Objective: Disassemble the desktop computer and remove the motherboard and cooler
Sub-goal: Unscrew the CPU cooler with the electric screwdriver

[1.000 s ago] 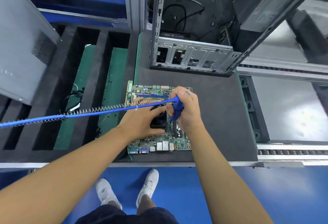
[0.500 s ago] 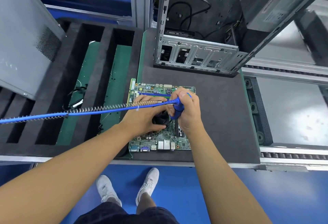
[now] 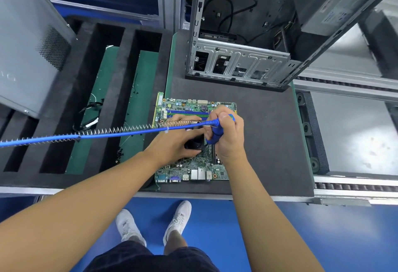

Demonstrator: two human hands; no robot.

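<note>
board [image 3: 193,167]: flat on mat [image 3: 269,142], long axis near-to-far, ports at near edge.
cooler [image 3: 193,145]: mid-board, under left hand [image 3: 172,142], which grips it.
right hand [image 3: 229,140]: clenched round driver [image 3: 212,139], just right of cooler.

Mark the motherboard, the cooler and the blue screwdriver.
motherboard [image 3: 193,164], head view, green board above the rear ports.
cooler [image 3: 193,144], head view, black fan housing.
blue screwdriver [image 3: 212,139], head view, lower end of its grip.
</note>
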